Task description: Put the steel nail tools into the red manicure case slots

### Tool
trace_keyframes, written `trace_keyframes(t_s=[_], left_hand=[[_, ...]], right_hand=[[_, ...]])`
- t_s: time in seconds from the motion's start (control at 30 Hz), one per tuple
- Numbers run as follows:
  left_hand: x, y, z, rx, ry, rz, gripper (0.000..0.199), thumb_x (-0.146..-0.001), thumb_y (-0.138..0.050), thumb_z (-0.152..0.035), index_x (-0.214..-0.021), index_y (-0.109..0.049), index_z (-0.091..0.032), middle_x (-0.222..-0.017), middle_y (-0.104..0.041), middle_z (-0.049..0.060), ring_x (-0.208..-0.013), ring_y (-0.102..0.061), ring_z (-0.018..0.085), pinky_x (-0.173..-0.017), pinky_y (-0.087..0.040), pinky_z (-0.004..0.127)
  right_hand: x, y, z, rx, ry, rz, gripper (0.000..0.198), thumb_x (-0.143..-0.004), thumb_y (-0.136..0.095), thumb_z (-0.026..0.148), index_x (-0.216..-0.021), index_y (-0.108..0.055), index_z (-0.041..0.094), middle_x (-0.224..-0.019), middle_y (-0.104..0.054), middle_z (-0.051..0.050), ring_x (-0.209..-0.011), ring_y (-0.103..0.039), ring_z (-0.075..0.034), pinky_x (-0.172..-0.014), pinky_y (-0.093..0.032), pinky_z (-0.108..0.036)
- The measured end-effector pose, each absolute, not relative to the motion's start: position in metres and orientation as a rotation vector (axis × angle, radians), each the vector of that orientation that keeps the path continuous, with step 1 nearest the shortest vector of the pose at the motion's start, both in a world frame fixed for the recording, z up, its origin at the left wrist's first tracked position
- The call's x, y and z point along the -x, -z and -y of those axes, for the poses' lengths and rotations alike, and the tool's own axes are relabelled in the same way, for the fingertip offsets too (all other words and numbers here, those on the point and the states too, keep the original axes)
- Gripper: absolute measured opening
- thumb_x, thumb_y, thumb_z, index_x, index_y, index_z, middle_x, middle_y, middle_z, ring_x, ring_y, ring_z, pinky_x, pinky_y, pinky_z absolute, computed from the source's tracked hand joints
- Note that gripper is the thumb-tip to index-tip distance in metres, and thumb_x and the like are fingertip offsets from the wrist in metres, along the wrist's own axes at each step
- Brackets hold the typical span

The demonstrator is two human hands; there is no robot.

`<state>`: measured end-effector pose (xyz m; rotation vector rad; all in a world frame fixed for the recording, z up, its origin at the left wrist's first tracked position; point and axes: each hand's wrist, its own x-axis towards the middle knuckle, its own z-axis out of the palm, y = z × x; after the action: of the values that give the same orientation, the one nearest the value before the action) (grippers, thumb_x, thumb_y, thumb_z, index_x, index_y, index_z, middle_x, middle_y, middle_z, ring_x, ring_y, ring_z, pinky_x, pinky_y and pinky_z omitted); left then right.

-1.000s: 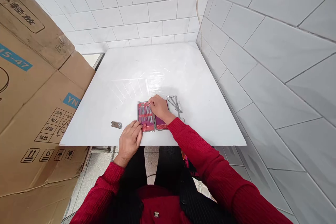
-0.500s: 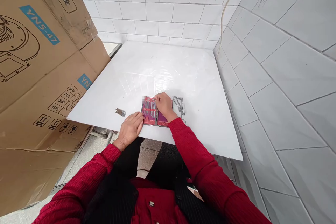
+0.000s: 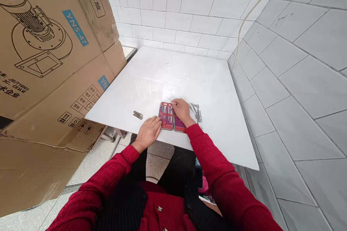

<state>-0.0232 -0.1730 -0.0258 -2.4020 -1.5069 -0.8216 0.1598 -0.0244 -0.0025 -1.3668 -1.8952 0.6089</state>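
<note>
An open manicure case (image 3: 166, 125) lies on the white tabletop, red and purple inside. Several slim metal tools stand in a row in its left half. My left hand (image 3: 148, 132) rests flat with its fingertips against the case's left edge. Over the upper middle of the case, my right hand (image 3: 181, 111) has thumb and forefinger pinched together; what they grip is too small to make out. That hand and wrist hide much of the right half. A nail clipper (image 3: 138, 114) lies to the left. Right of the case are metal nippers (image 3: 193, 109) and another nail clipper (image 3: 200, 115).
The white tabletop (image 3: 217, 130) meets a tiled wall (image 3: 173, 21) at the back and another on the right. A tall cardboard box (image 3: 81, 65) stands close along the left. A thin cable (image 3: 241, 25) hangs in the back right corner.
My view has turned a little to the left, so everything appears further right. My right hand stays pinched at the case's upper middle, and my left hand remains at its left edge.
</note>
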Motion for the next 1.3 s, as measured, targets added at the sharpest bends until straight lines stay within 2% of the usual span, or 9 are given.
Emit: trace_keyframes(t_s=[0.1,0.2,0.37,0.5,0.63,0.7,0.97,1.17,1.3], left_hand=[[0.023,0.026,0.173,2.418,0.837,1.492,0.026,-0.104,-0.047,-0.020,-0.120,-0.067,-0.016,-0.131,-0.070,0.011,-0.127,-0.062,0.027,-0.104,-0.053,0.045],[0.023,0.026,0.172,2.428,0.834,1.497,0.026,-0.103,-0.047,-0.019,-0.119,-0.067,-0.015,-0.129,-0.070,0.013,-0.125,-0.062,0.028,-0.103,-0.053,0.046],[0.024,0.032,0.170,2.539,0.664,1.678,0.027,-0.102,-0.048,-0.022,-0.106,-0.073,-0.012,-0.104,-0.075,0.016,-0.108,-0.068,0.033,-0.099,-0.053,0.051],[0.026,0.040,0.170,2.581,0.649,1.725,0.028,-0.100,-0.050,-0.025,-0.106,-0.074,-0.012,-0.100,-0.076,0.017,-0.096,-0.071,0.034,-0.088,-0.056,0.049],[0.027,0.046,0.170,2.608,0.715,1.739,0.033,-0.099,-0.049,-0.024,-0.122,-0.069,-0.012,-0.117,-0.073,0.019,-0.108,-0.068,0.036,-0.094,-0.055,0.049],[0.027,0.049,0.170,2.626,0.749,1.748,0.035,-0.098,-0.049,-0.023,-0.126,-0.067,-0.013,-0.120,-0.073,0.018,-0.112,-0.067,0.035,-0.098,-0.053,0.049],[0.028,0.054,0.171,2.675,0.791,1.782,0.032,-0.097,-0.052,-0.025,-0.122,-0.068,-0.012,-0.113,-0.074,0.017,-0.104,-0.070,0.032,-0.092,-0.056,0.045],[0.026,0.060,0.171,2.657,0.838,1.784,0.032,-0.098,-0.049,-0.024,-0.125,-0.065,-0.014,-0.117,-0.073,0.015,-0.127,-0.060,0.032,-0.104,-0.050,0.044],[0.026,0.061,0.170,2.648,0.849,1.759,0.034,-0.099,-0.047,-0.025,-0.128,-0.063,-0.017,-0.119,-0.073,0.012,-0.126,-0.061,0.030,-0.106,-0.049,0.044]], right_hand=[[-0.151,-0.014,0.036,1.326,-0.578,1.908,0.025,-0.091,-0.051,0.020,-0.102,-0.073,0.017,-0.101,-0.072,-0.007,-0.081,-0.061,-0.019,-0.080,-0.047,-0.033],[-0.125,-0.039,0.059,1.221,-0.575,2.127,0.018,-0.092,-0.056,0.023,-0.093,-0.073,0.019,-0.094,-0.071,-0.004,-0.080,-0.061,-0.017,-0.075,-0.044,-0.029],[-0.061,-0.066,0.097,1.076,-0.524,2.694,0.016,-0.090,-0.059,0.019,-0.082,-0.074,0.019,-0.090,-0.071,-0.003,-0.080,-0.060,-0.016,-0.068,-0.036,-0.027],[-0.027,-0.068,0.106,1.133,-0.326,2.874,0.021,-0.092,-0.056,0.016,-0.082,-0.074,0.019,-0.094,-0.073,-0.005,-0.079,-0.062,-0.016,-0.064,-0.033,-0.028],[-0.012,-0.061,0.105,1.191,-0.188,2.956,0.021,-0.095,-0.055,0.021,-0.094,-0.076,0.018,-0.104,-0.074,-0.010,-0.090,-0.067,-0.021,-0.069,-0.040,-0.029],[-0.008,-0.058,0.103,1.216,-0.154,2.985,0.023,-0.097,-0.053,0.020,-0.100,-0.076,0.017,-0.107,-0.074,-0.012,-0.094,-0.068,-0.023,-0.073,-0.043,-0.030],[-0.001,-0.062,0.105,1.260,-0.091,3.094,0.028,-0.099,-0.048,0.015,-0.107,-0.074,0.011,-0.108,-0.073,-0.018,-0.098,-0.069,-0.027,-0.081,-0.048,-0.034],[0.003,-0.068,0.113,1.162,-0.033,3.171,0.027,-0.094,-0.051,0.011,-0.113,-0.071,0.008,-0.110,-0.072,-0.020,-0.104,-0.067,-0.029,-0.086,-0.049,-0.037],[0.001,-0.058,0.111,1.087,0.001,3.168,0.027,-0.092,-0.055,0.014,-0.114,-0.070,0.007,-0.111,-0.072,-0.021,-0.106,-0.066,-0.030,-0.089,-0.048,-0.037]])
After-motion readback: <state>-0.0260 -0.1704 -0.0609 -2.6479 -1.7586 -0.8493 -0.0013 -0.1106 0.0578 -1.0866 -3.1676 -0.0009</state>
